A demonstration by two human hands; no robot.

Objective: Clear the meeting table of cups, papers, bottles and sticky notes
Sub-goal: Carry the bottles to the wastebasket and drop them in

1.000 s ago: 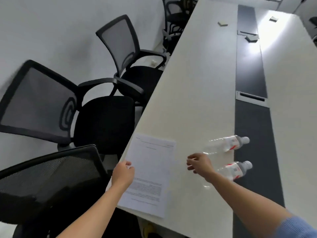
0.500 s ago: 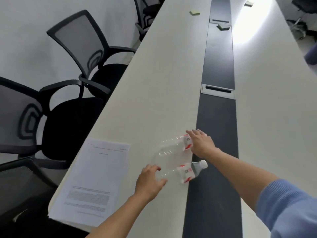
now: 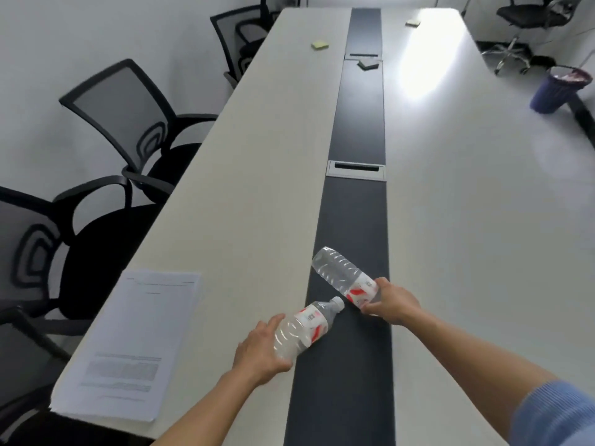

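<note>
A person's two bare forearms reach forward over a long meeting table (image 3: 257, 188). The left hand (image 3: 260, 349) is wrapped around the base end of a clear plastic water bottle (image 3: 306, 326), whose white cap points away and to the right. The right hand (image 3: 391, 305) grips a second clear bottle (image 3: 346, 278) at its labelled neck end, with the bottle's base pointing away and to the left. Both bottles are held low over the dark strip (image 3: 357, 123) that runs down the middle of the table, the first bottle's cap just beside the second bottle's label. A blue sleeve (image 3: 557, 413) shows at the right elbow.

Near the left edge of the table lies a stack of printed papers (image 3: 132, 342). Far down the table sit a yellow pad of sticky notes (image 3: 319, 45), a second pad (image 3: 412, 23) in the glare, and a dark object (image 3: 368, 64) on the strip. Black mesh chairs (image 3: 128, 123) line the left side. A blue waste bin (image 3: 558, 90) stands on the floor at the right.

Half a second ago both bottles lay flat on the table with the hands only arriving at them; now each hand has one in its grasp and they have swung to new angles.
</note>
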